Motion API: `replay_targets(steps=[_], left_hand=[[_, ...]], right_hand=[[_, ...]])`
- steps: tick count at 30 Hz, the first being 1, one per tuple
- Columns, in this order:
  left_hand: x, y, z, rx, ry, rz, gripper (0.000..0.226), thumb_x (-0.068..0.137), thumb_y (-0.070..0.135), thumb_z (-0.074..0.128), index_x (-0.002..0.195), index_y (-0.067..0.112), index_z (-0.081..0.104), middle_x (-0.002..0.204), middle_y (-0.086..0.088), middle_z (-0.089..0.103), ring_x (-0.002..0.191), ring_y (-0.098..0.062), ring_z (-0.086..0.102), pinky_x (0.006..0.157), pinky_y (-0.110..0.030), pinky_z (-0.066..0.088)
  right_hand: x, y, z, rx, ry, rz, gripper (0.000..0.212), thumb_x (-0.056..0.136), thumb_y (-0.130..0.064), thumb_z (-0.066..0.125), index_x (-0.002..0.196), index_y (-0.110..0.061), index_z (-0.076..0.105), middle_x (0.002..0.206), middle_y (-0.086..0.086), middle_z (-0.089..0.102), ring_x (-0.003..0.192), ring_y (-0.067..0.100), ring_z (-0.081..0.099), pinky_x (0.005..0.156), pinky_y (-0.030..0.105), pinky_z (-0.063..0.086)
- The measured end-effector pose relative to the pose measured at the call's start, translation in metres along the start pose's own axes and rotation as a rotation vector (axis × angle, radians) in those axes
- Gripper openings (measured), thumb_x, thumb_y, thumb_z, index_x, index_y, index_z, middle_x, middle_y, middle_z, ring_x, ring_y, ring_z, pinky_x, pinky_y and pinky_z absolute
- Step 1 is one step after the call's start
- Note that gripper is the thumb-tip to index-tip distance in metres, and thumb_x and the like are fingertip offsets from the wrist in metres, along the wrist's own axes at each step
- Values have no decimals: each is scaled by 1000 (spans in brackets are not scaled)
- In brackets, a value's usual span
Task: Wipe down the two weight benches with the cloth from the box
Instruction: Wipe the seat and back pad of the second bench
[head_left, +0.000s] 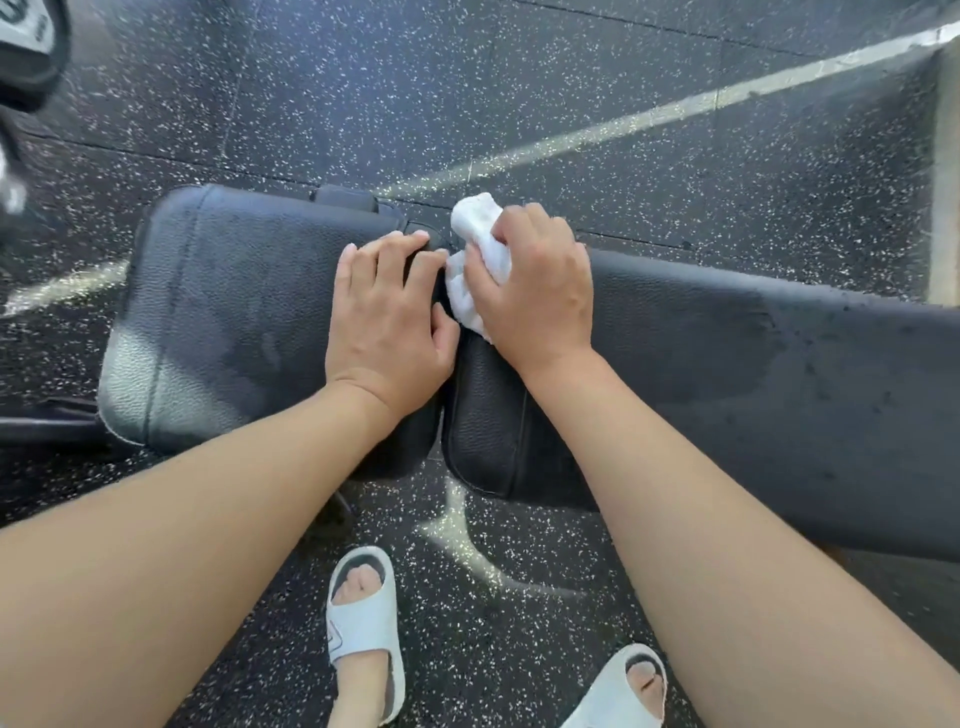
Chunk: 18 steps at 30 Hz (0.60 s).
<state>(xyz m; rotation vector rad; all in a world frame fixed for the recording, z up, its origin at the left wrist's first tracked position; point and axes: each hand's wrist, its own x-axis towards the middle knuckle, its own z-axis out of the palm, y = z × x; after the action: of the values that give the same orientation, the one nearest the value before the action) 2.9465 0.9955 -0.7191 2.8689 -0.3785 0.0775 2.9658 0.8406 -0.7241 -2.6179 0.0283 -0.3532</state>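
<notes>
A black padded weight bench lies across the view in two parts: a short seat pad (223, 317) on the left and a long back pad (769, 395) on the right, with a narrow gap between them. My left hand (387, 317) rests flat with straight fingers on the seat pad's right edge, beside the gap. My right hand (535, 291) grips a crumpled white cloth (480, 254) and presses it at the gap, on the near end of the back pad. Damp streaks show on the back pad. Only one bench is in view.
Black speckled rubber floor (519, 104) with pale painted lines surrounds the bench. My feet in white slide sandals (363, 623) stand just in front of it. A dark weight plate (31, 47) sits at the top left corner. A pale post (945, 182) runs along the right edge.
</notes>
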Motion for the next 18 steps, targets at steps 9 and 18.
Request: replay_targets(steps=[9, 18], left_hand=[[0, 1, 7, 11, 52, 8, 49, 89, 26, 52, 135, 10, 59, 144, -15, 54, 133, -41, 47, 121, -58, 30], [0, -1, 10, 20, 75, 23, 50, 88, 27, 52, 135, 11, 60, 143, -13, 54, 128, -39, 47, 119, -55, 34]], right_hand=[[-103, 110, -85, -106, 33, -131, 26, 99, -34, 62, 89, -10, 58, 82, 10, 52, 74, 32, 48, 64, 48, 40], [-88, 59, -47, -56, 107, 131, 23, 93, -37, 63, 91, -18, 52, 87, 4, 53, 76, 29, 46, 67, 41, 33]])
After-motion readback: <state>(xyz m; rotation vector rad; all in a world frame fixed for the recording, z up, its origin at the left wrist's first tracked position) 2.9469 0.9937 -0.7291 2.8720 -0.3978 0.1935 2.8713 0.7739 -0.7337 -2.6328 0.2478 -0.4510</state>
